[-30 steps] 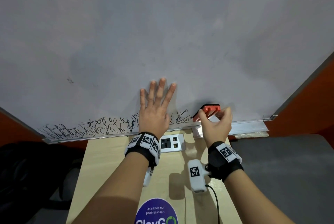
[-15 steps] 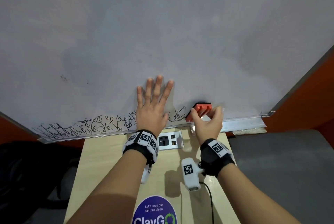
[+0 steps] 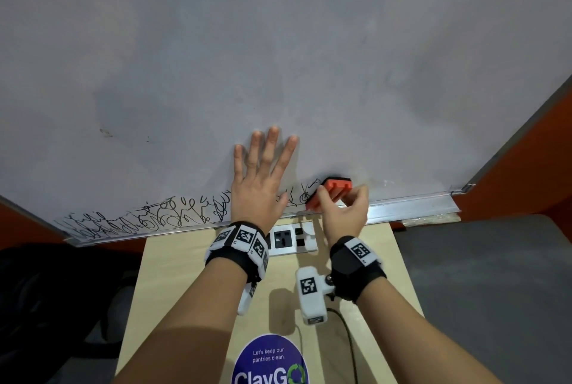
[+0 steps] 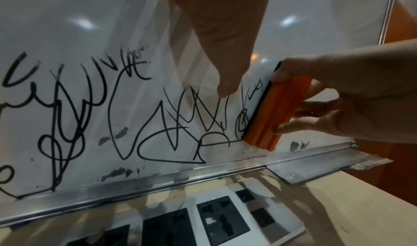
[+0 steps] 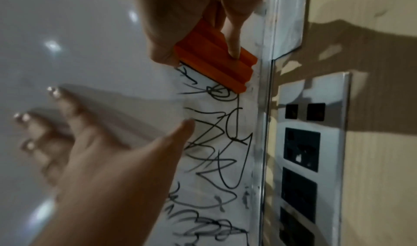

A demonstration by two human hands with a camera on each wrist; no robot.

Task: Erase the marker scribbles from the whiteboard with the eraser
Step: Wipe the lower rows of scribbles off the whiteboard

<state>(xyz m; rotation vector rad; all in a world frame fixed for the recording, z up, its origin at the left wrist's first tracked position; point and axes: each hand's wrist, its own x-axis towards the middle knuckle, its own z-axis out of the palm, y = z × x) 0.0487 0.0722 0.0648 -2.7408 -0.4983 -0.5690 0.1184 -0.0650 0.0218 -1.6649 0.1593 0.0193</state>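
Note:
A large whiteboard (image 3: 309,58) fills the head view, with black marker scribbles (image 3: 148,218) in a band along its bottom edge. My right hand (image 3: 345,208) grips an orange eraser (image 3: 332,193) with a black felt face, pressed flat on the board at the right end of the scribbles (image 4: 171,121). In the wrist views the eraser (image 4: 270,114) (image 5: 216,60) touches a looped scribble. My left hand (image 3: 263,179) lies flat on the board with fingers spread, just left of the eraser, covering some scribbles.
An aluminium tray rail (image 3: 411,205) runs under the board. Below it a light wooden table (image 3: 173,275) carries a socket panel (image 3: 292,239) and a round purple sticker (image 3: 269,359). Orange wall (image 3: 532,148) at right, dark bag (image 3: 46,306) at left.
My right hand has slid the eraser leftward along the bottom of the board, wiping scribbles beside the left hand. The left hand stays flat on the board.

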